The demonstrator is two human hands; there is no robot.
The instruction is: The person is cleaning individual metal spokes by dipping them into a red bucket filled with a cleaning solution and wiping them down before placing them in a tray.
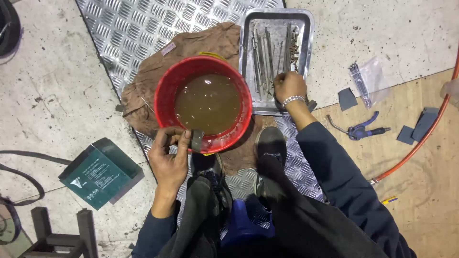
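Crouched over a red bucket (165,102) of murky brown water, a person works with both hands at once. Left hand (169,155) pinches a small grey abrasive pad (197,140) against the bucket's near rim, thumb and fingers closed on it. Right hand (288,86) reaches into the near end of a metal tray (306,28), fingers curled down among thin metal rods (267,52); whether it has one gripped cannot be told. The bucket sits on a brown cloth (191,45) over chequered steel plate (143,24), the tray touching its right side. Picking one rod cleanly, by its near end, would likely keep the rest from scattering; the pad looks best kept wet at the rim, close to where the rod arrives.
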